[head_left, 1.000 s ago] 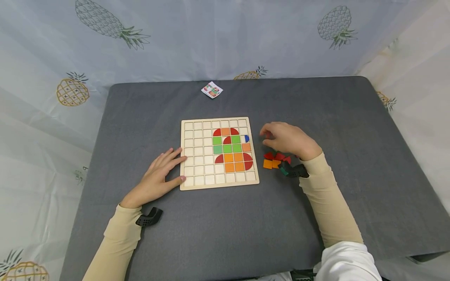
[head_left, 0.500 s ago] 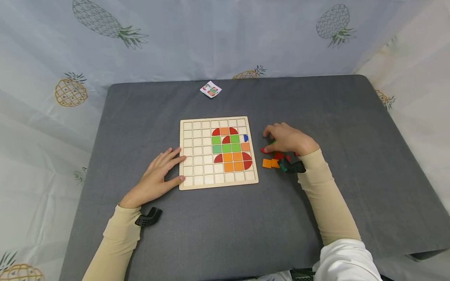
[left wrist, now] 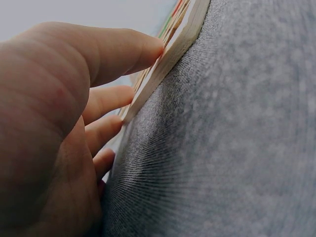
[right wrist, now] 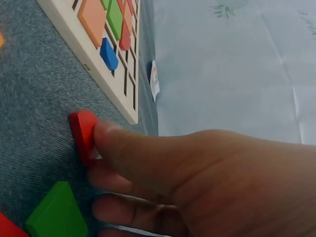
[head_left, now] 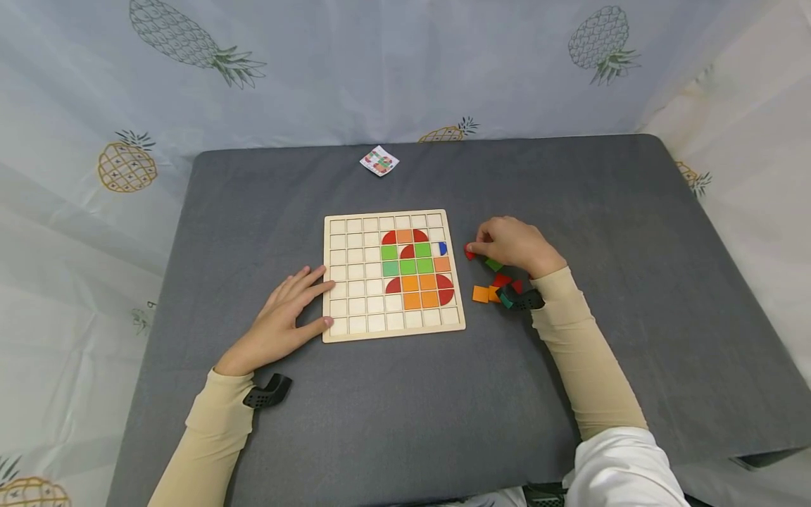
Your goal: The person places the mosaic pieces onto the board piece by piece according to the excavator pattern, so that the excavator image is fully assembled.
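Note:
A wooden grid board (head_left: 355, 338) lies mid-table, its right half partly filled with red, orange, green and blue tiles. My left hand (head_left: 279, 320) rests at the board's left edge with fingers spread; in the left wrist view the thumb and fingertips touch its rim. Just off the board's right side, my right hand (head_left: 516, 245) pinches a red tile (right wrist: 84, 136) between thumb and fingers, close over the cloth. A green tile (right wrist: 58, 215) lies under that hand. The small blue piece (head_left: 443, 248) sits in a cell near the board's right edge.
Loose orange tiles (head_left: 481, 293) and red tiles (head_left: 502, 280) lie below the right hand, partly hidden by the black wrist camera (head_left: 522, 298). A small pattern card (head_left: 380, 161) lies near the far edge of the grey table (head_left: 285, 183). A pineapple-print curtain (head_left: 380, 63) hangs behind.
My right hand has taken hold of a red tile from the loose pieces and carried it up and left, toward the board's right edge. The left hand has stayed in place.

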Motion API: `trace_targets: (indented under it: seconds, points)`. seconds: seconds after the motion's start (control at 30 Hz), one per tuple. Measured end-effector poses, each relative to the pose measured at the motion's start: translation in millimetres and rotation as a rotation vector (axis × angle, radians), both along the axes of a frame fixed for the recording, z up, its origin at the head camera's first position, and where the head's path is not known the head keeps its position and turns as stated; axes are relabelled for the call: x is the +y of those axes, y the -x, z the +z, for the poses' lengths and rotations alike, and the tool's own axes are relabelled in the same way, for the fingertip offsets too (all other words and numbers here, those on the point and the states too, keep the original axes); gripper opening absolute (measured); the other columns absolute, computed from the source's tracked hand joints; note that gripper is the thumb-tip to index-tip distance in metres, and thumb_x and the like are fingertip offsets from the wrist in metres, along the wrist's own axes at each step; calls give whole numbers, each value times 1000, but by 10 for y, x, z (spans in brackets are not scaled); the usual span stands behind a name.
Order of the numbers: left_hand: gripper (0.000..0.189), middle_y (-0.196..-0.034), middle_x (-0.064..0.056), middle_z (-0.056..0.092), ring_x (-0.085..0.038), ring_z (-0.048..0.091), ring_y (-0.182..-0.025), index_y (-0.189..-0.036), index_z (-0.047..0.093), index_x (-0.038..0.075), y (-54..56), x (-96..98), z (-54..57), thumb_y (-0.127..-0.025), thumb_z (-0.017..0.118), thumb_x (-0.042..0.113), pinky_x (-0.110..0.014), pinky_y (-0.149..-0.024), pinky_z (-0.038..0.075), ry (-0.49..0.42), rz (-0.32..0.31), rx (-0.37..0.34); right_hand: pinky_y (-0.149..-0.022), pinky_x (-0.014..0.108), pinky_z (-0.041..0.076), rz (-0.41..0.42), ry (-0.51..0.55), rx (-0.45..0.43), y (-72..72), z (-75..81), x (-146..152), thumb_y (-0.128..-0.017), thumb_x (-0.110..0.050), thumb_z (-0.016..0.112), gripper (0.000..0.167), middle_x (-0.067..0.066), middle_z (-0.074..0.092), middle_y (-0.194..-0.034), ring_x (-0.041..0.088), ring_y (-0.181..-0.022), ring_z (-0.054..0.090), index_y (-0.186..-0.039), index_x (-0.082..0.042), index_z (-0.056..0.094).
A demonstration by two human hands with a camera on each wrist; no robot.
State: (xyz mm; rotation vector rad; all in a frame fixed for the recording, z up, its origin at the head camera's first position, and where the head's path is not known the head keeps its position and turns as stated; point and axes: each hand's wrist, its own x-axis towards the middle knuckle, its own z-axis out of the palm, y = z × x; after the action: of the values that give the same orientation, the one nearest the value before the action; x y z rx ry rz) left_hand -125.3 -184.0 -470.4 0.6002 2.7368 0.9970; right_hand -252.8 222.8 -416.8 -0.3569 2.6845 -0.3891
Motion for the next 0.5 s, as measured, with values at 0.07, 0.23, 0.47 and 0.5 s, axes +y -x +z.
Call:
trace_targets:
  seconds: [0.07,0.23,0.47,0.5]
  points:
    - [62,-169,-8,26,-35,15,-158,-153,46,17,-2,-1,2,-97,70,31,-59,-126,9,3,1,-5,-53,30,35,8,-8,4,-3,16,5,-100,-35,65,31,3,51,-66,20,-60,49,-80,-12,70]
    - [62,-169,-8,26,-36,15,-158,-153,46,17,-11,0,3,-97,70,31,-60,-126,9,3,0,-4,-68,37,49,58,45,0,-8,25,23,-98,-15,63,21,10,62,-95,25,-81,57,-117,-9,67]
    - [63,-169,-7,24,-35,13,-158,-153,45,17,-5,-4,14,-97,69,31,-61,-125,8,-1,1,-21,-91,47,53,148,89,-54,-27,10,-10,-93,-5,68,40,14,56,-121,30,-106,55,-133,-10,62]
    - [63,-169,-7,24,-35,13,-158,-153,45,17,-4,-5,15,-97,70,31,-61,-125,8,-1,1,-21,-92,47,53,151,86,-45,-26,10,-18,-94,-7,70,37,14,58,-120,30,-105,56,-130,-9,64]
